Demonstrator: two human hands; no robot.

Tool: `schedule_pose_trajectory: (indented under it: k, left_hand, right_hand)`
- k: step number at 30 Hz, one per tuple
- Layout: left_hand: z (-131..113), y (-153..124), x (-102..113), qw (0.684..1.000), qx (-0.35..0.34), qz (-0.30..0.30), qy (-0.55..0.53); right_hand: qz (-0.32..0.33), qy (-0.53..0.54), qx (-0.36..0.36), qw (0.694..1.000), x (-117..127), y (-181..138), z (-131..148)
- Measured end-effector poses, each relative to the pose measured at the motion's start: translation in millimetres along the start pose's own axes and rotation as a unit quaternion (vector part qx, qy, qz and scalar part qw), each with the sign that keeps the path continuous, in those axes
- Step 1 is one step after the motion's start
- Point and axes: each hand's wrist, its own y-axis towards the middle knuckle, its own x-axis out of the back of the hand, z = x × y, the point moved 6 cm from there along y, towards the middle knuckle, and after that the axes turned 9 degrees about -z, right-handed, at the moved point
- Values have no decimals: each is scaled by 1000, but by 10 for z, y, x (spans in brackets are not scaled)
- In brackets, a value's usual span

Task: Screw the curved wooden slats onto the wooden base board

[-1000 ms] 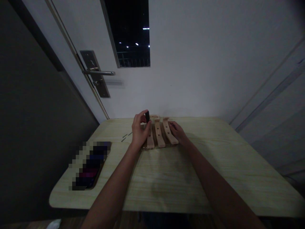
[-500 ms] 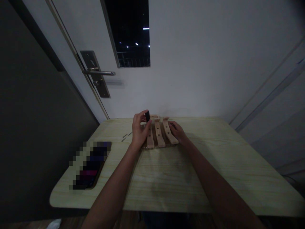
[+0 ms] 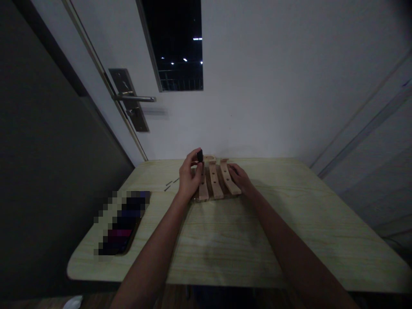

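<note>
My left hand (image 3: 189,174) is closed around the short black handle of a screwdriver (image 3: 200,156), held nearly upright above the leftmost wooden hook; its tip is hidden. Three pale, curved wooden hooks (image 3: 216,182) with dark holes lie side by side across a brown board (image 3: 208,198) that looks wrapped in clear film. At the right end of this board my right hand (image 3: 240,177) has its fingers curled against the edge, steadying it beside the rightmost hook. Another pale wooden piece (image 3: 210,157) shows behind the board, partly covered.
Several thin screws (image 3: 168,184) lie left of my left hand on the wood-patterned table (image 3: 225,240). A phone (image 3: 128,223), partly pixelated, rests near the table's left edge. Against the table's far side stands a white door (image 3: 257,86) with a metal handle (image 3: 137,98).
My left hand has turned slightly, and the black handle's top has shifted a little to the right. My right hand, the board and the hooks stay in place.
</note>
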Motion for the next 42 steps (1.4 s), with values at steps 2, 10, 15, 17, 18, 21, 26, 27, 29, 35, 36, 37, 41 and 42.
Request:
schedule_pose_trajectory:
  k: [2, 10, 15, 17, 18, 21, 26, 27, 29, 35, 36, 37, 41, 42]
  left_hand:
    - [-2, 16, 18, 999, -12, -22, 23]
    - [58, 4, 22, 999, 29, -33, 12]
    - [13, -1, 12, 1000, 29, -11, 0]
    - [3, -1, 5, 1000, 27, -1, -4]
    - [-1, -1, 4, 1000, 26, 2, -8]
    - [-7, 1, 0, 999, 25, 0, -23]
    - [32, 11, 2, 999, 32, -25, -17]
    - [44, 13, 8, 999, 30, -33, -7]
    - [70, 14, 14, 999, 31, -40, 9]
    - [71, -1, 13, 998, 49, -27, -7]
    - [58, -3, 15, 999, 46, -25, -11]
    - [46, -4, 17, 999, 42, -23, -12]
    - [29, -5, 15, 999, 30, -12, 4]
    - [30, -3, 10, 1000, 27, -9, 4]
  right_hand:
    - [-1, 0, -1, 1000, 1, 1, 2]
    - [-2, 2, -1, 1000, -2, -15, 7]
    - [-3, 4, 2, 1000, -4, -14, 10]
    - [0, 6, 2, 1000, -5, -12, 4]
    - [1, 6, 1, 1000, -5, -11, -1]
    - [1, 8, -1, 1000, -2, -8, -13]
    - [4, 9, -1, 1000, -3, -17, 9]
    - [5, 9, 1, 1000, -2, -19, 18]
    - [5, 7, 3, 1000, 0, -22, 34]
    - [3, 4, 2, 1000, 6, -21, 42]
    - [3, 6, 2, 1000, 6, -21, 42]
    - [2, 7, 1, 1000, 5, -20, 41]
    - [0, 6, -5, 1000, 6, -17, 29]
    - [-1, 6, -6, 1000, 6, -15, 27]
